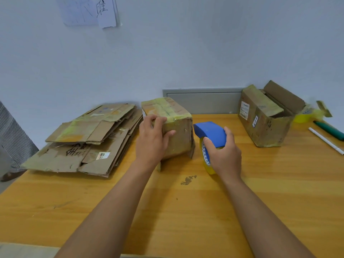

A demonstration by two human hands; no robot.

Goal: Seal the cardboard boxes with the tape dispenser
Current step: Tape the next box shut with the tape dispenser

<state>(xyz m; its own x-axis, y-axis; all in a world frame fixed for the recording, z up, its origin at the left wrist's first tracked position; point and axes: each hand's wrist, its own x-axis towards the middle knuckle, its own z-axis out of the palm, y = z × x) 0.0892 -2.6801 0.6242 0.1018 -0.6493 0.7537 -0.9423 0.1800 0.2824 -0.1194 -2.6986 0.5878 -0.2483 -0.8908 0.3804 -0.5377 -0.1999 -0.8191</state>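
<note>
A worn cardboard box (178,127) stands in the middle of the wooden table (186,211), its top covered with yellowish tape. My left hand (153,140) grips its near left corner, fingers over the top edge and thumb on the front face. My right hand (222,153) holds the blue tape dispenser (208,133) with its yellow tape roll (207,161), just right of the box and resting on the table. A second cardboard box (264,118) sits at the back right with its top flaps open.
A stack of flattened cardboard (87,138) lies at the left. A yellow tape roll (305,115), a green marker (329,129) and a white pen (325,140) lie at the far right. A wall (186,53) rises directly behind the table.
</note>
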